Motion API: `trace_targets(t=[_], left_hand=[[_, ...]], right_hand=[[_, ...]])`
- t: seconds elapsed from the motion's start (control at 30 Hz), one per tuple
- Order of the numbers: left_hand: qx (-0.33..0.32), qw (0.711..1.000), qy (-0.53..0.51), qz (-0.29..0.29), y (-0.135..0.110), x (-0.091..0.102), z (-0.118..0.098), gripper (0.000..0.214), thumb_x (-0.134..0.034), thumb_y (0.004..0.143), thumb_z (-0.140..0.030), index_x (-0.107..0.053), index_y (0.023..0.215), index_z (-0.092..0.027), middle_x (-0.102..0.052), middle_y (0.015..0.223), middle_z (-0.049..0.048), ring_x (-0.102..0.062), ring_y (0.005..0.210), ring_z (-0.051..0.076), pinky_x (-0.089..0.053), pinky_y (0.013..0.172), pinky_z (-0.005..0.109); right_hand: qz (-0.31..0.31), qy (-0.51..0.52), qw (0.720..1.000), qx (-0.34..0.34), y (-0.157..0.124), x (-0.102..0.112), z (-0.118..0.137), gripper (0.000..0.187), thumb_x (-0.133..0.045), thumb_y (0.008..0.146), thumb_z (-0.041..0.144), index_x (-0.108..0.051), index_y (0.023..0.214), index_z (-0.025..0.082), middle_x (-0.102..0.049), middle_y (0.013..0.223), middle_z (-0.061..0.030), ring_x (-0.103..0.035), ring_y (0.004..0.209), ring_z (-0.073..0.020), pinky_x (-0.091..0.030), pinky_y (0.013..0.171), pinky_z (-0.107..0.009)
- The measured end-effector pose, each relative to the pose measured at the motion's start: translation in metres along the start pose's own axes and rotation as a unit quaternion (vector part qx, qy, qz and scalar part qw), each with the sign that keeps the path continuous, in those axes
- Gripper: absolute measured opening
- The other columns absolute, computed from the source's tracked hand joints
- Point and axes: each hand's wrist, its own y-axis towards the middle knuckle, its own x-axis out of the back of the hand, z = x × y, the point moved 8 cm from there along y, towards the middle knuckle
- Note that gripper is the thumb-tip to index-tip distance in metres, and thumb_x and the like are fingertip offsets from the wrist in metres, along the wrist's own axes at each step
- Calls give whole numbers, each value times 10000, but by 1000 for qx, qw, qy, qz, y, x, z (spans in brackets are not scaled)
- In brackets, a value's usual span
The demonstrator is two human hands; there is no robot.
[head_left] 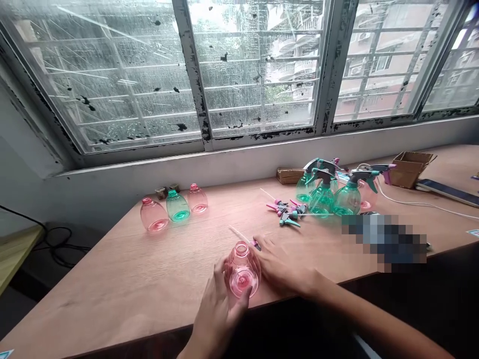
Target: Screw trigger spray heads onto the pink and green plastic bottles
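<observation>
A clear pink bottle (245, 281) with an uncapped neck is gripped by my left hand (217, 299), fingers wrapped round its left side and thumb across its front. Just behind and right of the bottle, my right hand (275, 262) has its fingers closed on a pink and grey spray head (256, 244), mostly hidden by the hand and bottle. From that head a thin clear dip tube (239, 233) points up and left over the table. Farther back lies a pile of loose spray heads (288, 212) in pink, grey and teal, with tubes.
Two pink bottles (153, 215) and a green bottle (177, 207) without spray heads stand back left. Green spray bottles (322, 197) with heads fitted stand back right. Near them are a cardboard box (409, 169), a white cable (411, 203) and a blurred object (389, 242).
</observation>
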Motion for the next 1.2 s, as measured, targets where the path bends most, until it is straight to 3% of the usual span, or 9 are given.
trace_targets(t=[0.2, 0.3, 0.37, 0.47, 0.57, 0.63, 0.8, 0.93, 1.2], left_hand=[[-21, 999, -24, 17, 0, -1, -1, 816, -699, 855, -389, -184, 1479, -283, -529, 1435, 181, -568, 1290, 355, -479, 1045, 564], [-19, 995, -91, 19, 1, 8, -9, 777, -733, 812, -297, -293, 1452, -313, -551, 1369, 122, -578, 1261, 315, -479, 1055, 501], [-12, 994, -109, -11, 5, 19, -11, 724, -722, 793, -237, -383, 1426, -333, -514, 1340, 88, -543, 1283, 303, -457, 1078, 480], [8, 995, -78, -60, 13, 27, -7, 690, -693, 796, -207, -429, 1417, -352, -417, 1355, 71, -463, 1338, 310, -424, 1099, 502], [5, 997, -46, -67, 19, 21, -1, 777, -684, 804, -207, -319, 1478, -335, -373, 1397, 94, -419, 1360, 323, -420, 1094, 525], [-14, 996, -42, -73, 19, 16, 0, 829, -694, 814, -237, -234, 1500, -310, -391, 1418, 115, -417, 1361, 327, -410, 1098, 530], [48, 987, -121, -91, 13, 20, 12, 705, -774, 780, -391, -387, 1359, -283, -511, 1312, 92, -584, 1137, 293, -471, 1005, 472], [123, 949, -272, -100, 13, 28, 28, 651, -790, 745, -478, -478, 1270, -256, -532, 1231, 88, -591, 1025, 248, -515, 862, 365], [89, 928, -346, -105, 18, 36, 25, 639, -700, 786, -603, -520, 1254, -207, -639, 1258, 138, -579, 1050, 264, -488, 884, 362]], right_hand=[[-123, 69, 989, -48, -34, 1, -21, 437, -440, 989, 126, -446, 1424, 167, -577, 1348, -181, -556, 1225, -320, -462, 1025, -505], [-255, 216, 940, -66, -47, 12, -42, 327, -417, 1025, 220, -520, 1335, 212, -615, 1301, -136, -583, 1189, -298, -489, 999, -477], [-326, 356, 869, -112, -58, 14, -64, 281, -432, 1036, 328, -573, 1256, 227, -651, 1203, -110, -637, 1076, -275, -551, 900, -418], [-381, 545, 720, -201, -72, 4, -94, 314, -467, 1020, 466, -614, 1175, 237, -684, 995, -57, -657, 776, -195, -559, 604, -278], [-404, 660, 586, -242, -80, -11, -112, 319, -585, 955, 512, -638, 1116, 242, -679, 878, -9, -605, 649, -139, -500, 489, -204], [-413, 693, 532, -257, -83, -18, -119, 313, -685, 890, 496, -662, 1065, 237, -655, 803, 20, -575, 599, -113, -487, 461, -170], [-440, 676, 526, -271, -88, -16, -123, 293, -721, 858, 494, -681, 959, 222, -589, 695, 43, -478, 502, -87, -344, 314, -131], [-452, 655, 540, -273, -89, -12, -121, 289, -759, 833, 471, -654, 960, 233, -606, 747, 36, -491, 536, -85, -329, 318, -117], [-400, 662, 579, -257, -80, -16, -117, 324, -788, 812, 446, -627, 965, 211, -614, 702, 31, -450, 476, -74, -333, 326, -124]])
